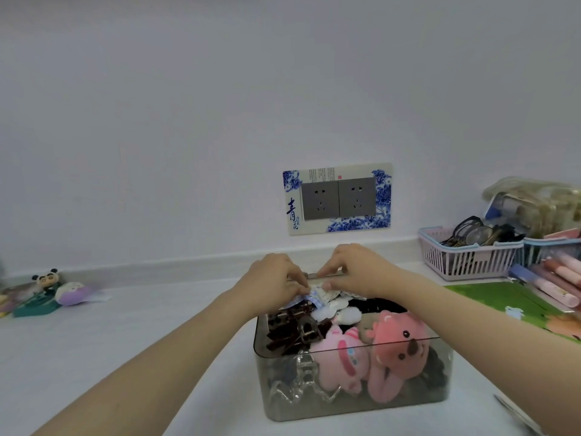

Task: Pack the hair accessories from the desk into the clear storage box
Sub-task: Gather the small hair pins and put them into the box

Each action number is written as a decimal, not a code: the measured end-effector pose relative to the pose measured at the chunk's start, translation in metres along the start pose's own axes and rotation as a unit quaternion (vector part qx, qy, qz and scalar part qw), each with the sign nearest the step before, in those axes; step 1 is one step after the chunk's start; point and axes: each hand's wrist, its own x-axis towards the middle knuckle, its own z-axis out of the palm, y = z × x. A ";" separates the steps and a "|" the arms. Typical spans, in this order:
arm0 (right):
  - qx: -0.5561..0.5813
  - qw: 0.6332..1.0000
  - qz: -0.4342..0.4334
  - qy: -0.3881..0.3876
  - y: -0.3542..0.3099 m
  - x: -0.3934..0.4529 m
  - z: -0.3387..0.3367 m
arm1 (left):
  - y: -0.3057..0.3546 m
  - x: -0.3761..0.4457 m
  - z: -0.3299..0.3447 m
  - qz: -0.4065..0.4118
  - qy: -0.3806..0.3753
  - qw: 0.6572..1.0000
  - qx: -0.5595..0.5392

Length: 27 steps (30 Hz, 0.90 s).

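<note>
The clear storage box point(352, 404) stands on the white desk in front of me, open at the top. Inside lie brown hair claws point(295, 328), a clear hair claw point(301, 382), pink plush toys point(399, 347) and something black at the back. Both hands meet over the box's far edge. My left hand point(273, 278) and my right hand point(358, 269) pinch a small blue-and-white patterned packet point(317, 297) between their fingertips, just above the contents. What the fingers cover of the packet is hidden.
A pink-and-blue basket point(465, 256) with glasses stands at the right by the wall, with a plastic bag point(540, 206) behind it. Pens point(559, 281) and a green mat point(515, 303) lie at the right. Small figurines point(47, 291) sit far left. A double socket point(338, 199) is on the wall.
</note>
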 end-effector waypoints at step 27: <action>0.055 0.994 0.076 0.060 0.006 -0.240 0.025 | 0.131 -0.154 0.067 0.042 -0.083 0.977 -0.193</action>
